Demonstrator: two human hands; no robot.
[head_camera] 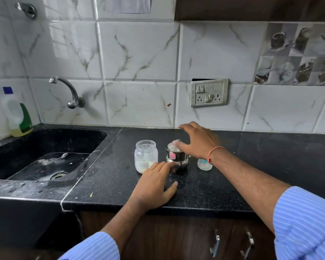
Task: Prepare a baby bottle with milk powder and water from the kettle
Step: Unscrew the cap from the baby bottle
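Right hand (197, 141) reaches over the steel kettle (177, 156), fingers spread, thumb touching its lid. Left hand (156, 186) rests flat on the counter (233, 184) near its front edge, fingers straight.

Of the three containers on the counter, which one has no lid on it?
The clear jar with white powder, leftmost of the three: its mouth is open. The steel kettle beside it has its lid on; the baby bottle is mostly hidden.

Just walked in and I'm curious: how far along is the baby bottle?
Early on. The powder jar stands open with powder at the bottom. The right hand is over the lid of the steel kettle, while the left hand rests on the counter. The bottle behind the wrist looks empty, so powder and water remain.
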